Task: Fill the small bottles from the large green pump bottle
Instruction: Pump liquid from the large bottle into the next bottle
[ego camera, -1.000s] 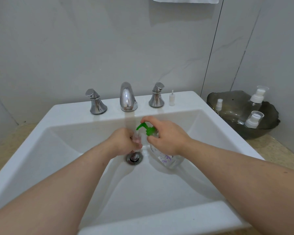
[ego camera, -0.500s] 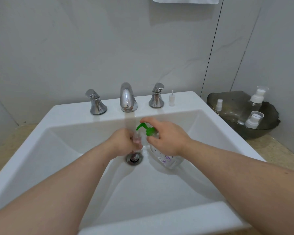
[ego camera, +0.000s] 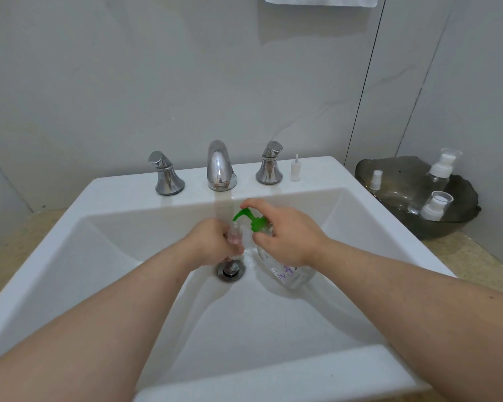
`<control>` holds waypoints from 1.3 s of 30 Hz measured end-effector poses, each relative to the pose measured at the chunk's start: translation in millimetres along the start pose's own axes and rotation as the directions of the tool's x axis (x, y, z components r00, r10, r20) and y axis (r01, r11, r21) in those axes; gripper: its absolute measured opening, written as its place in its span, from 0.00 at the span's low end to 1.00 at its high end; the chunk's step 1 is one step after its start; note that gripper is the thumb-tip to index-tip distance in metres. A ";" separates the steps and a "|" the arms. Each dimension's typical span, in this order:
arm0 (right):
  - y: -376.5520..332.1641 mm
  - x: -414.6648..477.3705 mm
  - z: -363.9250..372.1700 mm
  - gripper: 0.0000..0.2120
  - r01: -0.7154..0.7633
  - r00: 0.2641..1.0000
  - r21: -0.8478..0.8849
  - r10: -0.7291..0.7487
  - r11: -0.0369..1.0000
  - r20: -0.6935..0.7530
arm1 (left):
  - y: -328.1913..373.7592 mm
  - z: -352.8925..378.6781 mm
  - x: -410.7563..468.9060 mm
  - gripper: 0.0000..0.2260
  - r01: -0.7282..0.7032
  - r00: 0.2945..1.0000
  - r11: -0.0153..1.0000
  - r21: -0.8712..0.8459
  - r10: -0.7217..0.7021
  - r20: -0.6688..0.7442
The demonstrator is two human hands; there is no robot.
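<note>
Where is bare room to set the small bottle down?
Bare: sink deck left of the left tap handle and right of the white pump insert. Crowded: by the drain, left hand with small bottle, right hand on pump bottle; the grey bowl.

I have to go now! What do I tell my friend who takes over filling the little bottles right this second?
Left hand: grips the small bottle upright over the drain, its open mouth just under the green spout.
Right hand: holds the pump bottle in the sink, forefinger on the pump head.
A spray top stands on the sink ledge. Three capped bottles sit in the dark bowl on the right.
Done: the bottle is lined up; how full it is cannot be told.
Left: pump, cap it, then probably check the others.
</note>
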State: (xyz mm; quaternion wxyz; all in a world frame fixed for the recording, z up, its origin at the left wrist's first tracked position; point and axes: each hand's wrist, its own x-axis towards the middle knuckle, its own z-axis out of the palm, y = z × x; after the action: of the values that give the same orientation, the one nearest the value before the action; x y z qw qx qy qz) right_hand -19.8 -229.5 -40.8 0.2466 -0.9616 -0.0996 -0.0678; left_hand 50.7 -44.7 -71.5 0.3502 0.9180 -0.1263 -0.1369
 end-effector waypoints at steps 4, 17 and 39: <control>-0.2 0.5 0.3 0.26 -0.002 1.000 0.000 0.002 1.000 -0.008 | 0.7 0.0 -0.3 0.08 0.007 1.000 0.999 -0.040 -0.007 -0.006; -0.9 -0.4 -0.8 0.23 0.006 1.000 0.012 -0.006 1.000 -0.014 | 4.5 -1.6 -3.8 0.09 0.030 0.999 0.999 -0.029 -0.031 -0.015; 25.2 -2.9 -16.4 0.09 -0.115 0.969 0.290 0.171 0.950 -0.177 | 37.9 -8.2 -24.3 0.08 -0.040 0.997 0.995 -0.092 0.034 -0.073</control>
State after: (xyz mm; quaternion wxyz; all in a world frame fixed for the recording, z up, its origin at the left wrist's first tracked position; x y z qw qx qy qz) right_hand -18.3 -259.6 -38.6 0.3919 -0.9105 -0.0128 -0.1313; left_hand 25.7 -59.2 -36.0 0.3993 0.9025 -0.1242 -0.1032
